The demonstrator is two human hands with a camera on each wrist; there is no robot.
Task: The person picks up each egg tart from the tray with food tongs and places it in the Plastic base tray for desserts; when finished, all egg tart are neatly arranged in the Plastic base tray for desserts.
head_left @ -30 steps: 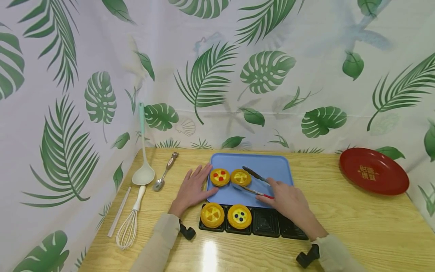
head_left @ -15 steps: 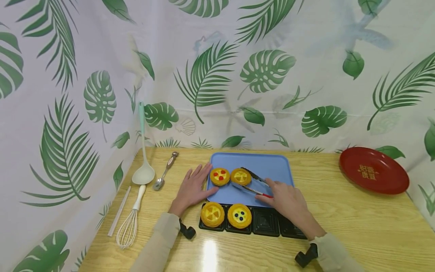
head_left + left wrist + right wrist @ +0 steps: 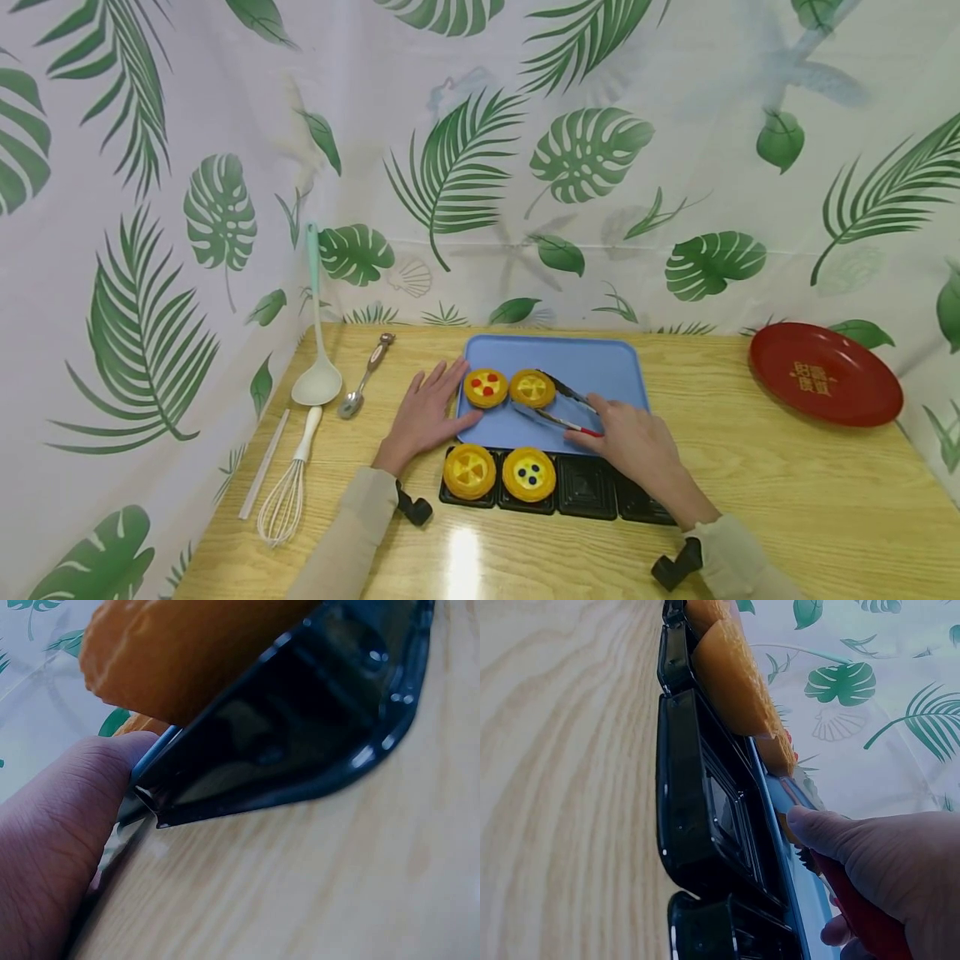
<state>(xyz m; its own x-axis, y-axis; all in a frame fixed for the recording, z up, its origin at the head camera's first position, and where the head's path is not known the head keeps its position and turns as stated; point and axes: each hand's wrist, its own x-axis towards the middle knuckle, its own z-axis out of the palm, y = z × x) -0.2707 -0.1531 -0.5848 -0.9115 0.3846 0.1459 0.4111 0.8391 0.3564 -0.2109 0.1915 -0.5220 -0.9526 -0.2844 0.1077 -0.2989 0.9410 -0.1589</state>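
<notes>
My right hand [image 3: 633, 437] grips red-handled tongs [image 3: 855, 911], whose tips stand at either side of a tart with wedge-shaped yellow topping [image 3: 532, 388]. That tart sits on a blue tray [image 3: 600, 362], next to a tart with red pieces [image 3: 485, 388]. My left hand [image 3: 427, 414] lies with fingers spread at the tray's left edge, its thumb reaching over the rim. Along the near edge is a row of black square molds [image 3: 587, 487]. The two left ones hold another wedge-topped tart [image 3: 469, 472] and a tart with dark blue dots [image 3: 528, 475].
A ladle [image 3: 317, 383], a whisk [image 3: 283, 500], a small spoon [image 3: 366, 379] and a pale stick [image 3: 264, 464] lie on the left of the wooden table [image 3: 750, 500]. At the back right is a red oval plate [image 3: 825, 375]. A leaf-patterned curtain [image 3: 480, 167] stands behind.
The tongs' arms have come in closer about the wedge-topped tart on the tray, and my right hand has shifted slightly left. The left hand stays put.
</notes>
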